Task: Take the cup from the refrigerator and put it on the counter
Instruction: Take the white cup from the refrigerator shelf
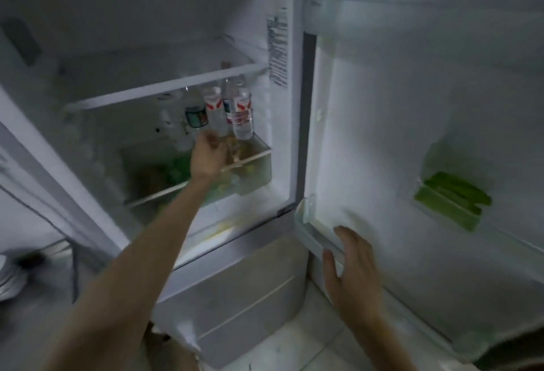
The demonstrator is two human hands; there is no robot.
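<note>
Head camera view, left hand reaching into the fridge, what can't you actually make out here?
- Cup: head view, a faint glassy shape beside the left hand; motion blur and the hand hide its outline.
- Left grip: the fingers point away, so contact with the cup is unclear.
- Crisper drawer: its contents are dim green and yellow smears.
- Sticker on the fridge wall: print too small and blurred.
- Counter: not identifiable in this view.
- Right hand: open beside the door shelf; touching is uncertain.

The room is sitting dim and greyish, with a faint glow pooling along the refrigerator point(182, 47) cabinet's bottom edge. Motion blur is smearing everything, and straight edges are bowing toward the frame's corners.
</note>
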